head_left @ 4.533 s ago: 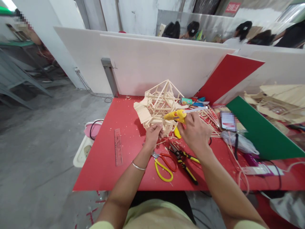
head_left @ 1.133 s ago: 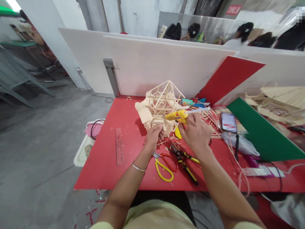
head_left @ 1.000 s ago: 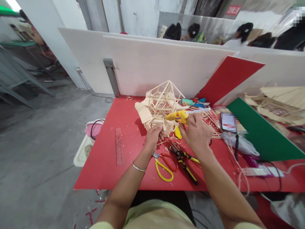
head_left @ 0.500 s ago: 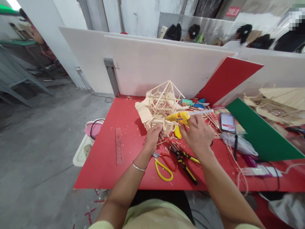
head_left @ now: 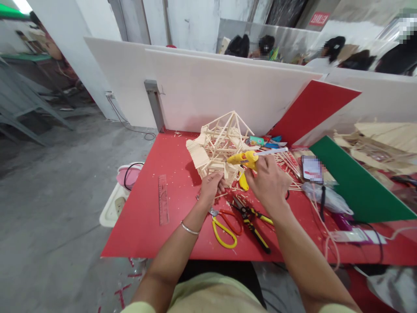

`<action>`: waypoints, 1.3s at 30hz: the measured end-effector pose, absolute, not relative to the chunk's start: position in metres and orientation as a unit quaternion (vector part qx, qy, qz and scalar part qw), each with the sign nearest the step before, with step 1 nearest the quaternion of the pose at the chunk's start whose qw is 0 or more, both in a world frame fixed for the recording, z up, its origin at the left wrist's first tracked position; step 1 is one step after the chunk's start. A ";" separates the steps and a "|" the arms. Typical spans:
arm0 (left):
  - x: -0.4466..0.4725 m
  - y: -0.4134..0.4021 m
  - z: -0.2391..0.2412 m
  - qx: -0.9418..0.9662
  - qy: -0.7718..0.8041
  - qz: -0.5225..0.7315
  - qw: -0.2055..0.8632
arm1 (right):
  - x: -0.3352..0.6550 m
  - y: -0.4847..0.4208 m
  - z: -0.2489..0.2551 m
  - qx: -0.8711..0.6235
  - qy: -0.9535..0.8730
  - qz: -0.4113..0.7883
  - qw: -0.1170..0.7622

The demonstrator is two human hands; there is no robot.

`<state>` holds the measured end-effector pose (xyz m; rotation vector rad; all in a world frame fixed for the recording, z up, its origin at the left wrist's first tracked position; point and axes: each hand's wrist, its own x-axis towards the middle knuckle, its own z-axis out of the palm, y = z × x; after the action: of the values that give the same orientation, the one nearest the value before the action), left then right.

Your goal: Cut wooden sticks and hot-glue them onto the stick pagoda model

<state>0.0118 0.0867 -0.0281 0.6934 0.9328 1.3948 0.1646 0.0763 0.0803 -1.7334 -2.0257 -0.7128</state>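
Note:
A small house model of thin wooden sticks [head_left: 224, 139] stands on the red tabletop, with an open pointed roof frame. At its near lower edge is my left hand [head_left: 211, 187], fingers closed on the model; the fingertips are partly hidden. My right hand [head_left: 269, 182] grips a yellow hot glue gun [head_left: 243, 159], its nozzle pointing left over the front of the model. A whitish glue stick [head_left: 273, 151] sticks out of the gun's back end. Close below my hands lie scissors [head_left: 224, 228] with red and yellow handles and black-and-yellow pliers [head_left: 250, 219].
A clear ruler [head_left: 163, 200] lies on the left of the red table [head_left: 137, 230]. Loose sticks [head_left: 295, 167], a phone [head_left: 312, 168], a plastic bag [head_left: 327, 198] and cables lie to the right. A green board [head_left: 358, 187] leans there; a white partition [head_left: 228, 82] stands behind.
Both hands stay nearly in place. The glue gun's rear end and glue stick have shifted slightly left, and the whole view has moved a little.

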 end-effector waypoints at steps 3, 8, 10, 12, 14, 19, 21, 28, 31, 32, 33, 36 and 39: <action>0.012 0.087 -0.030 0.300 0.397 0.609 0.617 | 0.165 0.076 0.080 -0.618 -0.719 -0.258 0.189; 0.012 0.087 -0.028 0.302 0.405 0.605 0.616 | 0.167 0.074 0.080 -0.612 -0.723 -0.263 0.185; 0.011 0.086 -0.027 0.304 0.406 0.603 0.616 | 0.168 0.073 0.080 -0.610 -0.724 -0.266 0.181; 0.011 0.086 -0.027 0.303 0.407 0.605 0.614 | 0.170 0.072 0.079 -0.606 -0.725 -0.271 0.182; 0.011 0.086 -0.026 0.301 0.406 0.607 0.613 | 0.171 0.071 0.077 -0.601 -0.727 -0.273 0.187; 0.010 0.083 -0.023 0.298 0.410 0.609 0.610 | 0.178 0.065 0.072 -0.617 -0.725 -0.243 0.183; 0.009 0.081 -0.019 0.293 0.407 0.613 0.611 | 0.187 0.062 0.066 -0.639 -0.711 -0.227 0.185; 0.008 0.083 -0.022 0.276 0.413 0.616 0.612 | 0.280 0.029 0.028 -0.742 -0.642 -0.023 0.189; 0.011 0.087 -0.032 0.276 0.420 0.599 0.624 | 0.323 0.009 0.013 -0.760 -0.613 0.109 0.184; 0.011 0.088 -0.035 0.279 0.422 0.592 0.627 | 0.332 0.004 0.008 -0.764 -0.603 0.142 0.180; 0.012 0.088 -0.037 0.284 0.423 0.586 0.630 | 0.339 0.000 0.003 -0.769 -0.590 0.167 0.178; 0.011 0.088 -0.038 0.300 0.420 0.575 0.635 | 0.349 0.000 -0.014 -0.791 -0.542 0.213 0.185; 0.009 0.087 -0.035 0.313 0.418 0.572 0.632 | 0.352 0.011 -0.036 -0.793 -0.534 0.226 0.187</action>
<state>0.0090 0.0871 -0.0353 0.7172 0.9563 1.3083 0.3519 0.0106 -0.0358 -2.2330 -1.5025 0.6367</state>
